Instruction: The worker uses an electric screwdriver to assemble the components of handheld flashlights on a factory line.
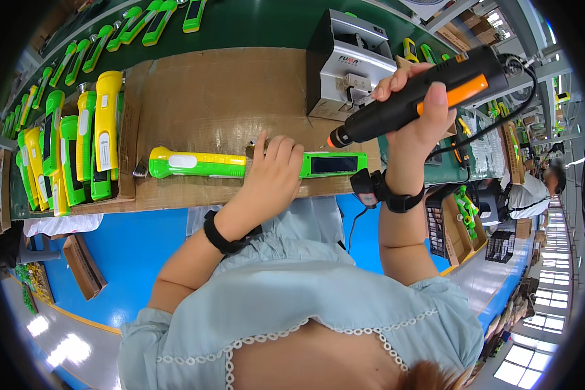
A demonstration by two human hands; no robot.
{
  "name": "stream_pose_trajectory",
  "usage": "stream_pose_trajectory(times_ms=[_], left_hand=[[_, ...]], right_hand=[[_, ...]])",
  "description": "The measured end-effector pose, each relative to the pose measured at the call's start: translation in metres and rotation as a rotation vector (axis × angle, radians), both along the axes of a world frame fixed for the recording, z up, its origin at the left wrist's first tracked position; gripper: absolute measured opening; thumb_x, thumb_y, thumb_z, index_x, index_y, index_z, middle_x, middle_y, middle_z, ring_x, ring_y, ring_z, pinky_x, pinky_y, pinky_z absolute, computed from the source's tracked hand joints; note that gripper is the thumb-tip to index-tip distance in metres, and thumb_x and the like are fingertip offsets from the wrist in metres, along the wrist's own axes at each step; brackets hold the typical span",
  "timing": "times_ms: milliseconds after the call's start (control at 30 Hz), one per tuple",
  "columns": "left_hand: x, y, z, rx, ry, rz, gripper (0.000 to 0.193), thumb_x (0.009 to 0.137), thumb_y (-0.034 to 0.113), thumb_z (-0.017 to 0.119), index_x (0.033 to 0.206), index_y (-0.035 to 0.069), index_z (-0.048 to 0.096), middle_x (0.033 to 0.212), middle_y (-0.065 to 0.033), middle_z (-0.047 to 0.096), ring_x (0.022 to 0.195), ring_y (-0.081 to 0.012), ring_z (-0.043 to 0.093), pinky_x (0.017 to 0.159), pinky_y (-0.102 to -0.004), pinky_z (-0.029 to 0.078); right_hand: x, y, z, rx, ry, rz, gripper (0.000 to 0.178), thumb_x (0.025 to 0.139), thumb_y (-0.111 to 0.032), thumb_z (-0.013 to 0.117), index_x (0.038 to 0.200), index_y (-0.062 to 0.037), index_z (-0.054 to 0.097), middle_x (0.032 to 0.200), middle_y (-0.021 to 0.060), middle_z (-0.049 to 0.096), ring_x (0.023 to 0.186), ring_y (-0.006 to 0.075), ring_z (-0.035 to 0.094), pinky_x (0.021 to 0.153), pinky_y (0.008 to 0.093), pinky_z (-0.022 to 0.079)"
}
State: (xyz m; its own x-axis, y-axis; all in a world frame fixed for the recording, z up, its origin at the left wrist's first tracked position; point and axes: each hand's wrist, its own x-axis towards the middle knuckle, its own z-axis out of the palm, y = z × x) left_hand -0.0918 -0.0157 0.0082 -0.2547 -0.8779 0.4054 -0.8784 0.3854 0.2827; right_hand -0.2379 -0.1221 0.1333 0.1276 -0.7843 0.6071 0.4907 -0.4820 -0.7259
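Left hand [274, 170]: fingers bent, between yellow-green flashlight [205, 164] and green panelled flashlight [335, 164], both flat on cardboard sheet [221, 84]; can't tell if gripping. Right hand [429, 130]: wrapped round black-orange electric screwdriver [400, 108], tip pointing left. Behind: grey-black bench machine [338, 78]; flashlight row [159, 23] on green bench [260, 29].

Factory assembly workshop: Matching green-and-yellow handheld devices [159, 24] line a green tabletop [260, 27] beside a boxy metal machine [328, 81] and a corded power driver [400, 107], with a co-worker [530, 197] and tall windows [521, 363] along the hall.
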Motion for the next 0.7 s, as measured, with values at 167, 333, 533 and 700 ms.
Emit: stream_pose_trajectory(times_ms=[167,333,533,700], left_hand=[[-0.001,0.002,-0.001,-0.006,0.011,0.005,0.053,0.068,0.016,0.067,0.113,-0.001,0.045,0.109,-0.0169,0.046,0.110,-0.0328,0.044,0.100,-0.0523,0.026],[-0.001,0.002,-0.001,-0.002,0.016,0.013,0.052,0.068,0.015,0.068,0.112,0.000,0.046,0.109,-0.0162,0.046,0.109,-0.0322,0.044,0.100,-0.0518,0.027],[0.001,0.000,0.002,0.012,0.066,-0.007,0.052,0.067,0.015,0.068,0.112,-0.001,0.047,0.107,-0.0162,0.046,0.109,-0.0320,0.044,0.100,-0.0525,0.027],[0.005,-0.007,0.003,0.033,0.098,-0.041,0.053,0.066,0.014,0.069,0.111,-0.002,0.046,0.107,-0.0179,0.046,0.106,-0.0336,0.045,0.099,-0.0539,0.028]], right_hand=[[0.008,0.017,-0.010,-0.065,-0.013,0.083,0.034,0.079,-0.020,0.065,0.098,0.0042,0.049,0.072,0.0139,0.056,0.062,0.0203,0.058,0.057,0.0303,0.050],[0.014,0.021,-0.017,-0.081,0.017,0.067,0.030,0.078,-0.011,0.065,0.098,0.0041,0.049,0.073,0.0130,0.057,0.062,0.0188,0.058,0.058,0.0301,0.050],[0.018,0.019,-0.028,-0.058,0.058,0.085,0.029,0.077,-0.010,0.066,0.097,0.0032,0.050,0.072,0.0111,0.057,0.062,0.0173,0.058,0.059,0.0286,0.049],[0.023,0.012,-0.036,-0.064,0.090,0.168,0.031,0.075,-0.009,0.069,0.097,0.0026,0.051,0.073,0.0106,0.058,0.062,0.0159,0.058,0.059,0.0277,0.048]])
